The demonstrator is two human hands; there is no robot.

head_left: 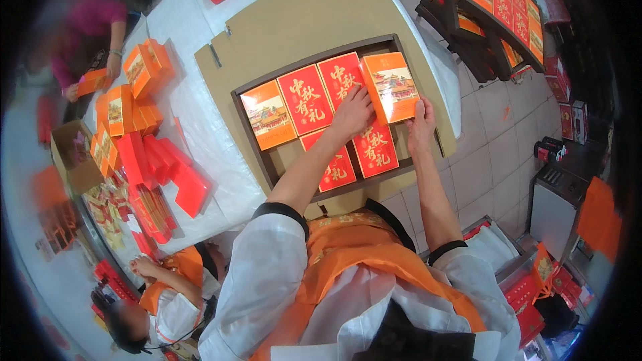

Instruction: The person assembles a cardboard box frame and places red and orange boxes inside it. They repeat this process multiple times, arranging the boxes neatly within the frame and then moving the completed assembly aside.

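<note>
A dark brown tray box (235,103) in front of me holds several red boxes (305,97) with gold lettering and an orange box (268,115) with a building picture at its left end. A second orange box (391,83) sits slightly tilted and raised at the tray's right end. My right hand (420,127) grips that box by its lower right edge, thumb on top. My left hand (354,115) lies over the upper right red box, fingers stretched out against the orange box's left edge. The left forearm and hand partly cover the red boxes below.
Brown cardboard (287,30) lies under the tray on a white-covered table (231,190). Orange boxes (137,73) and red boxes (150,160) are piled left. Filled trays (505,0) are stacked far right. Two people work at the left; one hand (114,65) holds an orange box.
</note>
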